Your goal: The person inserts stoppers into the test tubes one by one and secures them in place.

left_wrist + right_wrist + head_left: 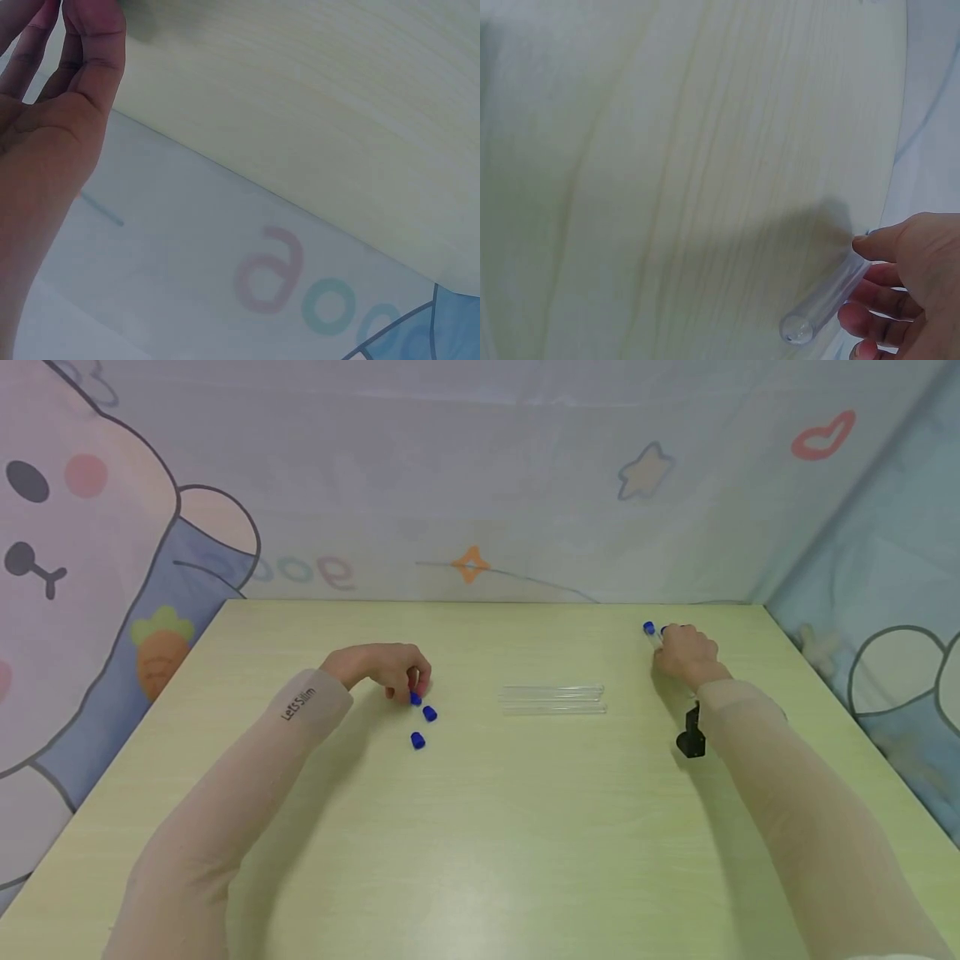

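At the far right of the table, my right hand (pixel 686 653) holds a clear test tube (pixel 825 304) between thumb and curled fingers; its rounded end points away from the palm in the right wrist view. Beside that hand lies a tube with a blue cap (pixel 648 627), and more blue shows at the knuckles, mostly hidden. My left hand (pixel 393 668) reaches down left of centre, its fingertips pinching a small blue cap (pixel 415 699). Two more caps, a nearer one (pixel 417 741) and a middle one (pixel 430 713), lie just in front of it.
Several clear test tubes (pixel 553 699) lie side by side across the middle of the pale wooden table (pixel 480 827). A printed cloth (pixel 480 468) hangs behind the table's back edge. A black wrist-camera piece (pixel 692 737) sticks out below the right cuff.
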The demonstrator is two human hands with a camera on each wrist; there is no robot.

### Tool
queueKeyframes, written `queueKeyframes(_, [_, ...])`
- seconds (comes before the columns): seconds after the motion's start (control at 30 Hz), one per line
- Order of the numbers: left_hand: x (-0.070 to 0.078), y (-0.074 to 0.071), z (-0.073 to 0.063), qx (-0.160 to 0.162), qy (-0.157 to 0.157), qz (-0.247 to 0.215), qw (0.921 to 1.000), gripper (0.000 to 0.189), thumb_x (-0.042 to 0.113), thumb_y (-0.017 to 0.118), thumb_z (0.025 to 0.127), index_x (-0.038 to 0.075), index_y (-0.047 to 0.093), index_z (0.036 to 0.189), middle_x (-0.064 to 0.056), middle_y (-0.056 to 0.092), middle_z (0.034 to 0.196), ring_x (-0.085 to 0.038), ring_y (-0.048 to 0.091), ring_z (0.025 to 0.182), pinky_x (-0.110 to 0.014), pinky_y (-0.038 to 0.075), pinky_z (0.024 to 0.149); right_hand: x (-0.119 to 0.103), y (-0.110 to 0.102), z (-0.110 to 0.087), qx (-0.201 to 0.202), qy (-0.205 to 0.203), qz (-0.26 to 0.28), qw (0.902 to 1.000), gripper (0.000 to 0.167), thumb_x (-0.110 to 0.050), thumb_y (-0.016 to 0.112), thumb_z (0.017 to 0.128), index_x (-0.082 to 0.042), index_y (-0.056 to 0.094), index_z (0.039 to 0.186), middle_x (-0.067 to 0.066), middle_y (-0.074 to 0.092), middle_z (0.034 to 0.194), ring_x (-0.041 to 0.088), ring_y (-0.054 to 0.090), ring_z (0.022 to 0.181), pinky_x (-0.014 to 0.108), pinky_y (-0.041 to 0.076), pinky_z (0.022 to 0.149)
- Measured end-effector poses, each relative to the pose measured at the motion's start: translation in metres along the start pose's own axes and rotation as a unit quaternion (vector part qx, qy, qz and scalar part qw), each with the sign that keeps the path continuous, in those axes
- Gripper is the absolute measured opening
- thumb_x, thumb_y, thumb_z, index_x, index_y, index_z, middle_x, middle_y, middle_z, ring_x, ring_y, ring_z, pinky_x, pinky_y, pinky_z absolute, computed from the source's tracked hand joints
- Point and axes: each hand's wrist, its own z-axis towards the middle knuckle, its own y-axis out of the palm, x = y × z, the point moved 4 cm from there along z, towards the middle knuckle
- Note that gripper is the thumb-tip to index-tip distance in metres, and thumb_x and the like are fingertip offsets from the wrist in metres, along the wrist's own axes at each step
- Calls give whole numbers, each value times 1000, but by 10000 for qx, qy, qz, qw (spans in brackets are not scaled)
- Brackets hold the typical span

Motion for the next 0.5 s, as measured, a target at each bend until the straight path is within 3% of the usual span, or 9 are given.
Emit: queueKeyframes(0.5, [-2,0,0,111,74,-160,9998,18,-11,61,76,1,65,89,-4,58,79,-14,47,65,-27,43,64,0,-4,0,177,19,80,9998,25,-19,41,96,-1,50,81,17,52,83,30,48,73,49,44,65])
